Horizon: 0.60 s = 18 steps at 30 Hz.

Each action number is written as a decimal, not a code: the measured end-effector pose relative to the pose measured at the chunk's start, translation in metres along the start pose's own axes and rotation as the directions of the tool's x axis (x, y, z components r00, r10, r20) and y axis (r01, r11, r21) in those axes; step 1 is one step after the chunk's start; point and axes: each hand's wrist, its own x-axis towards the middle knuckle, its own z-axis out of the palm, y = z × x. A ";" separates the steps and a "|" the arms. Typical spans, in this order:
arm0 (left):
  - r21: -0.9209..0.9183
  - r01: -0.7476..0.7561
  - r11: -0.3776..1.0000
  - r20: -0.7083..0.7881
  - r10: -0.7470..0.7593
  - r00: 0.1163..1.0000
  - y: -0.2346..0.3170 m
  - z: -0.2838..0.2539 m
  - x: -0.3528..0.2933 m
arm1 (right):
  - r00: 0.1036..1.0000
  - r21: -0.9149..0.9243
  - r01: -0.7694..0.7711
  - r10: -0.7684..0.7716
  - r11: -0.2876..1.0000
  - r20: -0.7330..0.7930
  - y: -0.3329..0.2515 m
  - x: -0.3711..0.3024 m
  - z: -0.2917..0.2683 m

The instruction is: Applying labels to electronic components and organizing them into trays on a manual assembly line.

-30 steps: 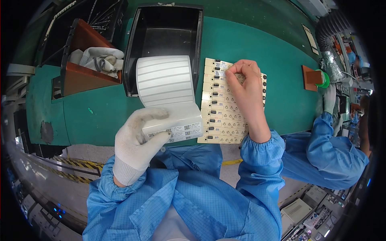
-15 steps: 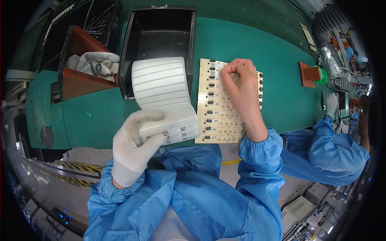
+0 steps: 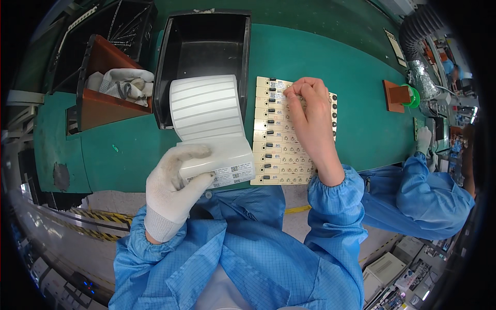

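Observation:
My left hand (image 3: 172, 191), in a white knit glove, grips the loose end of a label roll (image 3: 205, 108) between thumb and fingers. Small printed labels with square codes (image 3: 235, 175) show along the strip's lower edge. My bare right hand (image 3: 316, 121) rests over a panel of cream circuit boards (image 3: 266, 137), fingers curled and thumb pinched against the index finger. Its fingertips meet beside a small printed label (image 3: 277, 95) near the panel's far end; anything between them is hidden. Each board strip carries a black component at its left end.
The label roll leans at a black bin (image 3: 204, 57). Left of it stands a brown box (image 3: 114, 111) holding used gloves (image 3: 129, 85). A solder spool on a brown stand (image 3: 400, 95) sits at right on the green mat (image 3: 356, 139). A co-worker in blue (image 3: 429, 196) works beyond it.
My right hand shifts very slightly and stays pinched over the same board area. My left hand keeps its hold on the label strip. The co-worker's gloved hand moves slightly.

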 end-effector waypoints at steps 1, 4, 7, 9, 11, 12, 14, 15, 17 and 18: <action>-0.014 0.019 1.000 -0.007 -0.019 1.000 0.001 0.000 0.000 | 1.000 -0.038 0.020 -0.019 0.999 0.013 -0.002 -0.001 -0.001; 0.005 0.012 1.000 -0.005 -0.012 1.000 0.001 -0.001 -0.001 | 0.996 -0.239 0.087 -0.086 0.967 0.014 -0.015 -0.003 -0.007; -0.012 0.011 1.000 -0.009 -0.011 1.000 0.000 -0.001 -0.002 | 0.996 -0.249 0.093 -0.086 0.964 0.037 -0.018 -0.007 -0.008; 0.010 -0.018 1.000 0.008 0.018 1.000 -0.002 -0.002 -0.002 | 0.997 -0.229 0.072 -0.070 0.971 0.018 -0.015 -0.009 -0.006; 0.033 -0.046 0.998 0.024 0.045 0.999 -0.004 -0.004 -0.002 | 0.999 -0.208 0.053 -0.054 0.977 -0.001 -0.014 -0.011 -0.007; 0.030 -0.054 0.998 0.025 0.053 0.998 -0.005 -0.004 -0.002 | 1.000 -0.188 0.026 -0.026 0.982 0.002 -0.016 -0.013 -0.009; 0.028 -0.060 0.998 0.025 0.059 0.998 -0.004 -0.004 -0.002 | 1.000 -0.167 -0.001 0.003 0.986 0.007 -0.018 -0.019 -0.012; 0.007 -0.025 1.000 0.010 0.024 1.000 -0.001 -0.004 -0.003 | 0.998 -0.227 0.059 -0.059 0.972 0.007 -0.019 -0.022 -0.013; -0.014 0.011 1.000 -0.005 -0.011 1.000 0.000 -0.003 -0.004 | 0.993 -0.285 0.117 -0.119 0.951 0.011 -0.019 -0.027 -0.013; -0.020 0.008 1.000 -0.006 -0.008 1.000 0.000 -0.003 -0.004 | 0.991 -0.358 0.133 -0.128 0.924 0.038 -0.019 -0.030 -0.011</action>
